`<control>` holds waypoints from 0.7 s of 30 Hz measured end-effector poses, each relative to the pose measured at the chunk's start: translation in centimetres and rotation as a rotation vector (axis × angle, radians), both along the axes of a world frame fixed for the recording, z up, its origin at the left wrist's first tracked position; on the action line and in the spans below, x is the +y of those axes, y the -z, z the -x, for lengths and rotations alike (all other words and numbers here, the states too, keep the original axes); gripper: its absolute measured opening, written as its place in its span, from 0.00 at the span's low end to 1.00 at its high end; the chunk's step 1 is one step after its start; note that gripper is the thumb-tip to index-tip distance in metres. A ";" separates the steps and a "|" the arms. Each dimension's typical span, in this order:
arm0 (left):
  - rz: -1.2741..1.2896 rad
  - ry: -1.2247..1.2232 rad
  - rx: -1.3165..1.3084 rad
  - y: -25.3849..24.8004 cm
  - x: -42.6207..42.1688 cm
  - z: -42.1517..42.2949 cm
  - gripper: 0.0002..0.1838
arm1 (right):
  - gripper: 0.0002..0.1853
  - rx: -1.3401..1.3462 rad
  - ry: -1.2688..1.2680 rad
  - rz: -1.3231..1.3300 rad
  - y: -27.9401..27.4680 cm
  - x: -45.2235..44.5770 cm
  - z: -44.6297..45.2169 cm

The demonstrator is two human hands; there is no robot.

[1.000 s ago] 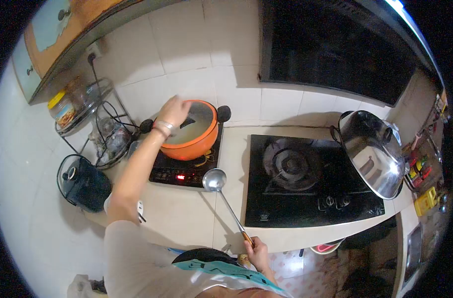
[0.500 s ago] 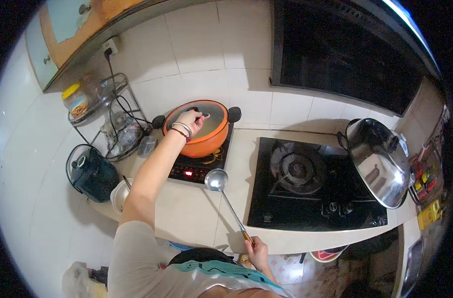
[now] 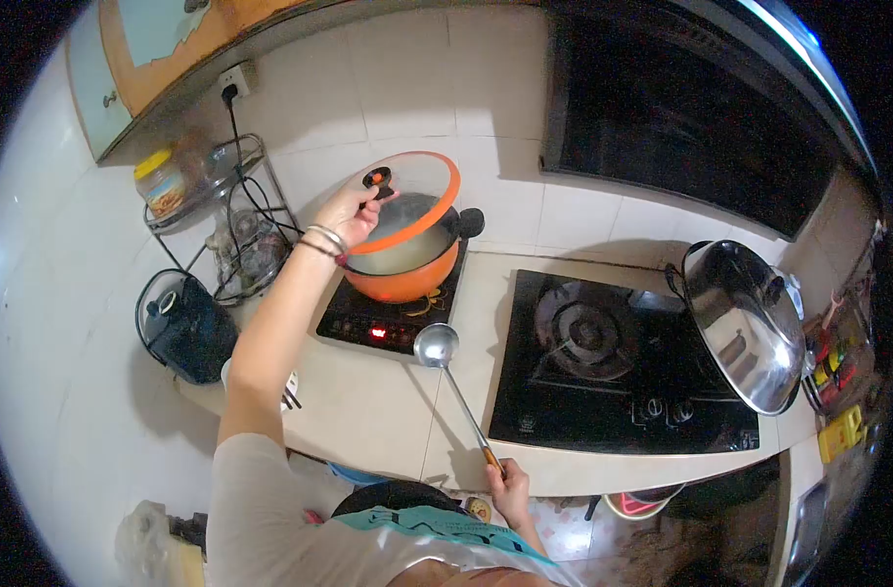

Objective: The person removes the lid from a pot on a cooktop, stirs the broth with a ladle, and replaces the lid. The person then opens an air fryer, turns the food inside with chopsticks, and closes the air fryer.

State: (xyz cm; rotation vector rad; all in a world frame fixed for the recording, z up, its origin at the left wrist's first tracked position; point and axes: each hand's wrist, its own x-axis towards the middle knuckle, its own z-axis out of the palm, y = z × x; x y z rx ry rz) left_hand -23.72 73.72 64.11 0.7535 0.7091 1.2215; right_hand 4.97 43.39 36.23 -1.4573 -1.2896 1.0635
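My left hand (image 3: 351, 212) grips the black knob of a glass pot lid (image 3: 422, 181) with an orange rim. The lid is tilted up over the orange pot (image 3: 407, 279), so the pale, cloudy liquid (image 3: 407, 252) inside shows. Under the pot is a black induction cooker (image 3: 368, 328) with a lit red display. In my right hand (image 3: 510, 492) is the wooden handle of a metal ladle (image 3: 437, 345). Its bowl hangs above the counter, just in front of the cooker.
A black gas hob (image 3: 623, 362) lies to the right, with a lidded steel wok (image 3: 745, 323) at its far side. On the left stand a dark kettle-like container (image 3: 187, 328), a wire rack (image 3: 270, 196) with a yellow-lidded jar (image 3: 163, 181), and a white bowl (image 3: 288, 391) partly behind my arm.
My left hand has lifted the lid off the pot and tilted it, moving up and to the left. The ladle in my right hand has barely moved.
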 end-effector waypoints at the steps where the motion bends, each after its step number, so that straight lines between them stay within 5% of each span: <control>1: -0.049 0.049 0.024 -0.2 -1.7 0.4 0.09 | 0.10 0.118 0.000 0.075 -0.5 -0.2 -0.2; 6: -0.189 0.031 0.335 1.4 -10.7 1.8 0.11 | 0.09 0.157 0.092 -0.004 -0.8 0.9 -3.4; 12: 0.005 0.064 0.353 3.7 -20.9 0.9 0.12 | 0.08 0.057 0.070 -0.215 -7.6 8.6 -7.2; 15: 0.069 0.114 0.317 5.9 -24.1 0.6 0.12 | 0.10 0.015 0.020 -0.162 -15.6 11.8 -5.7; 21: 0.126 0.037 0.339 11.3 -28.9 -0.5 0.11 | 0.11 -0.147 -0.191 -0.265 -19.4 22.0 -3.0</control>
